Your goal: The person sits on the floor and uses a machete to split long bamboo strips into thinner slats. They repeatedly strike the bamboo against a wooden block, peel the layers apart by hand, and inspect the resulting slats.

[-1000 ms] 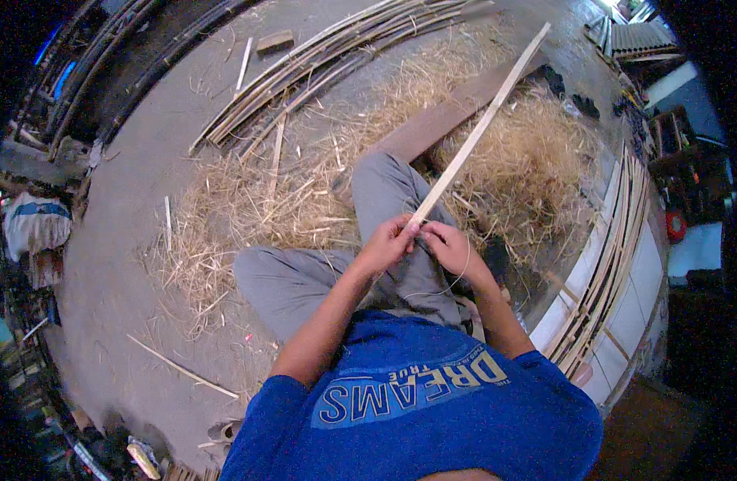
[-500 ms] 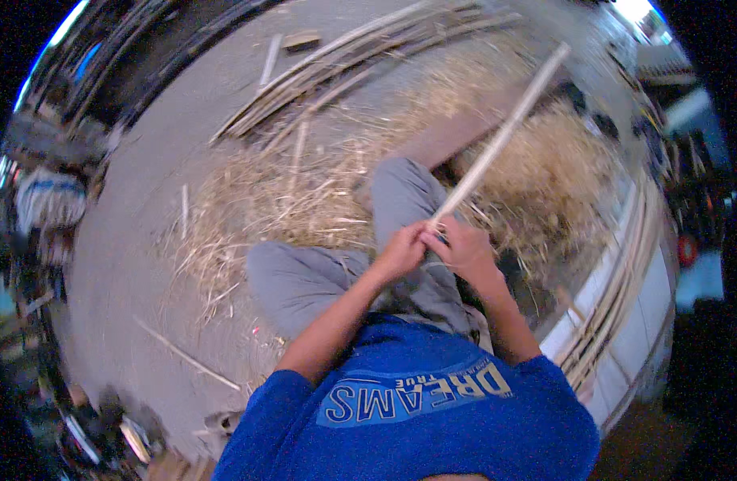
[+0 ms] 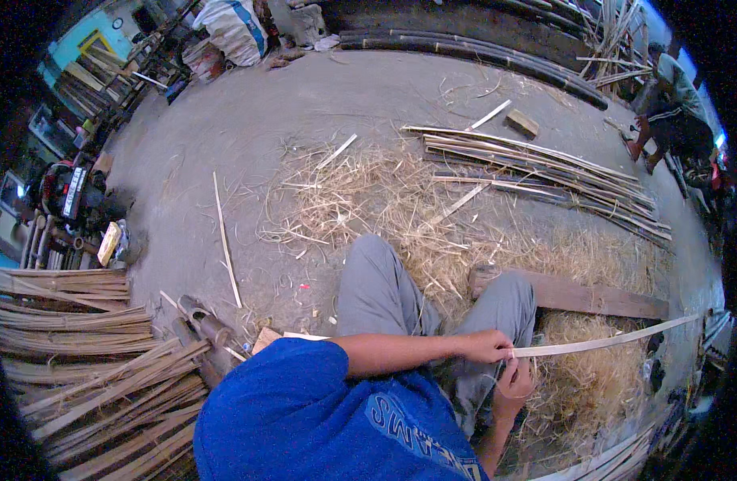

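Observation:
A long, pale bamboo strip (image 3: 601, 345) reaches out to the right from my hands, bowing slightly. My left hand (image 3: 488, 346) is closed on its near end, beside my right knee. Just below, my right hand (image 3: 514, 383) has its fingers curled up against the same end; what lies inside them is hidden. Thin fibres hang by the right fingers. Under the strip is a heap of fine shavings (image 3: 585, 385), and a brown wooden board (image 3: 601, 301) lies beyond it.
Several split bamboo lengths (image 3: 537, 172) lie ahead on the floor, near a small wood block (image 3: 521, 123). Strip bundles (image 3: 72, 321) are stacked at left, with a hollow bamboo piece (image 3: 204, 321) nearby. A person (image 3: 669, 100) bends over at far right. Dark poles (image 3: 472, 52) line the back.
My view has swung right, so the floor and bundles at left now show. The strip, formerly pointing away from me, now points right. Both hands stay at its near end.

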The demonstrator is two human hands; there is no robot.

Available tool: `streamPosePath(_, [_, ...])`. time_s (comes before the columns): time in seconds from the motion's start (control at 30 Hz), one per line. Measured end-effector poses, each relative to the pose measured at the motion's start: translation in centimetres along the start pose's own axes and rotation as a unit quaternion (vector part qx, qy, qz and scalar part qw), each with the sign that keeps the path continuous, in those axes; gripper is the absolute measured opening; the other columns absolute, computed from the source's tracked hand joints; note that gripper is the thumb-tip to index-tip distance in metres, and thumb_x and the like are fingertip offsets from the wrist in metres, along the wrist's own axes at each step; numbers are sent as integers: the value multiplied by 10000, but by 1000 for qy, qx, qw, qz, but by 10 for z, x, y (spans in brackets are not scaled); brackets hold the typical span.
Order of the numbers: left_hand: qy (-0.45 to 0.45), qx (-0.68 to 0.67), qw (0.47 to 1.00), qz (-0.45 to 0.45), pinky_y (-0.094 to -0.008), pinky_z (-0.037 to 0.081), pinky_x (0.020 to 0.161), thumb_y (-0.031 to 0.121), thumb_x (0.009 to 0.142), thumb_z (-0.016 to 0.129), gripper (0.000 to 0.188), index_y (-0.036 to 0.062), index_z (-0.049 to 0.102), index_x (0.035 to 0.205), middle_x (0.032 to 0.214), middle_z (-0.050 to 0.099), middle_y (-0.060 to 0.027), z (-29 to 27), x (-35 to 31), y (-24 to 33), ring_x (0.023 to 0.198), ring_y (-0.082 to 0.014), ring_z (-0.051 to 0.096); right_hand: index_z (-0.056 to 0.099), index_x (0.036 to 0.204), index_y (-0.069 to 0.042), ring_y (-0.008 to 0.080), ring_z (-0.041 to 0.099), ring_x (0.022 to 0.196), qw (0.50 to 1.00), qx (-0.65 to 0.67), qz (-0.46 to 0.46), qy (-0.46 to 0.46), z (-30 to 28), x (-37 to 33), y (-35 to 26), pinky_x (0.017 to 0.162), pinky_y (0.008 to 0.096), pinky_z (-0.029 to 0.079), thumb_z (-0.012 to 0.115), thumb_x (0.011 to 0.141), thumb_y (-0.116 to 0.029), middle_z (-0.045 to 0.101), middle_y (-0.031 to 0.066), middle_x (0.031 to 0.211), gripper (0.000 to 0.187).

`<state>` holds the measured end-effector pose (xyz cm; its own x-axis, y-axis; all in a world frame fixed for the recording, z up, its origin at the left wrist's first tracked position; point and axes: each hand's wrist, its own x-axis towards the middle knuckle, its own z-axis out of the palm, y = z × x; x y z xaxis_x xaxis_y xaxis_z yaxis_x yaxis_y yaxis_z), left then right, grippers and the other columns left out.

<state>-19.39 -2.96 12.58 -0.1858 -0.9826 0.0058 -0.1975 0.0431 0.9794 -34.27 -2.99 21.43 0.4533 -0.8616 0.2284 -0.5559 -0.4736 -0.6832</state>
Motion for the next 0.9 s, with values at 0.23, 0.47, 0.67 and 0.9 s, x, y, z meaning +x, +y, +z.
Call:
streamPosePath(0.23, [-20,-83,996,-40,-316,408,501,383,971,479,457,25,615,721,571,543,-10,3,13,-12,527,-106,489,599,866,18,367,572,646,999,-23,-23,38,15,-18,37,582,412,434,478,955,-143,589,198,732,220])
streamPosePath(0.47, [-10,-134,989,-57,-302,343,443,433,970,480,504,48,575,658,544,473,33,2,8,-9,484,-84,404,617,934,19,262,612,720,997,-54,44,21,-23,-14,37,645,366,469,491,945,-113,613,173,803,182])
streamPosePath(0.67, [-71,-163,966,-186,-271,406,431,439,971,485,422,60,588,816,601,477,37,-8,12,21,515,-75,480,576,1086,20,372,569,956,972,-37,74,218,-57,1,-19,887,387,448,521,912,-106,602,207,1006,222])
streamPosePath(0.9, [-93,-155,961,-208,-217,393,398,355,970,522,306,60,572,908,691,546,13,-13,14,26,544,-72,540,573,1079,-22,396,606,861,976,-129,159,-70,-10,-17,0,741,494,473,502,917,-235,625,211,901,277])
